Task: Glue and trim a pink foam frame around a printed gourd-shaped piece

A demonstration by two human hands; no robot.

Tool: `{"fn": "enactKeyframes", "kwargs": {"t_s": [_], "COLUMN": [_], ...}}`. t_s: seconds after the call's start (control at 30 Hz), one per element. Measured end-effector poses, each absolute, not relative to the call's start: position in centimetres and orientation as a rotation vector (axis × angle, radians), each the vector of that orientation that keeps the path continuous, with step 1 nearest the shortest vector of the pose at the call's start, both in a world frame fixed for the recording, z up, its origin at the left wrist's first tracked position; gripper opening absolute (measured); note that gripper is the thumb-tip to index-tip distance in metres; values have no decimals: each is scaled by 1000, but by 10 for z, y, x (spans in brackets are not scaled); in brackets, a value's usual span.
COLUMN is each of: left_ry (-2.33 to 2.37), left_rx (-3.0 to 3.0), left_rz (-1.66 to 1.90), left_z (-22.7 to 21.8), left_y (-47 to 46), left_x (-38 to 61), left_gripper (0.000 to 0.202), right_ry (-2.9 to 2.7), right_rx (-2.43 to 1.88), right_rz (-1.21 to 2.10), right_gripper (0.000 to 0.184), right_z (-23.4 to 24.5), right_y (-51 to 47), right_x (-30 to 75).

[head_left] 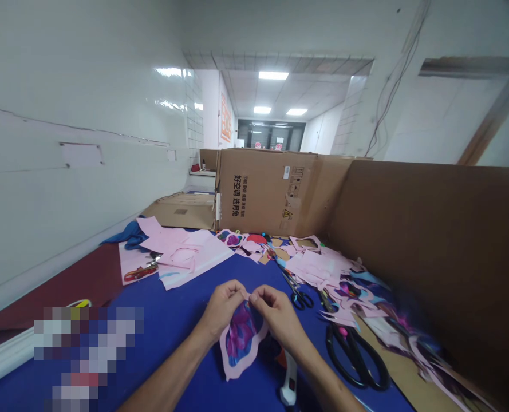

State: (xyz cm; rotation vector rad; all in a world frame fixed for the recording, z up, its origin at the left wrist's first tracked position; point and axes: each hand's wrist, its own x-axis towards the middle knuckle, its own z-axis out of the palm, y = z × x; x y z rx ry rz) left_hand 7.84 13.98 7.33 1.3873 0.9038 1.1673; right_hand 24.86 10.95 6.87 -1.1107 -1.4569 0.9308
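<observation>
Between my two hands hangs a cut piece of purple and blue patterned fabric with a pink border (242,337), pinched along its top edge. My left hand (225,309) grips it with thumb and forefinger, and my right hand (275,309) does the same just to the right, the fingertips almost meeting. The piece's lower tip points down over the blue tabletop (181,337). Below my right wrist lies a white-handled tool (288,383), partly hidden by the forearm. Large black-handled scissors (357,357) rest to the right of my right forearm.
Smaller black-handled scissors (299,294) lie beyond my right hand. Pink sheets (198,257) and red-handled pliers or snips (141,272) are at the back left. Pink scraps (318,266) pile up at the right. Cardboard walls (271,194) close off the back and right side. A white roll (9,355) lies at the left.
</observation>
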Motion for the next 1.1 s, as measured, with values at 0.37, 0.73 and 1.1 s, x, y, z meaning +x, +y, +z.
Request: {"fn": "enactKeyframes", "kwargs": {"t_s": [0.37, 0.73, 1.1], "left_ry": [890, 858, 798], "left_rx": [1323, 1334, 1313], "left_rz": [1154, 1202, 1208], "left_z": [71, 64, 62], "left_y": [141, 142, 138], "left_x": [79, 81, 85], "left_gripper": [27, 25, 22], "right_ry": [-1463, -1448, -1488], "right_rx": [-1118, -1111, -1176], "right_rz": [902, 956, 998], "right_gripper": [35, 42, 54], "right_z": [71, 67, 68], "right_y": [109, 107, 101], "right_x": [249, 252, 257]}}
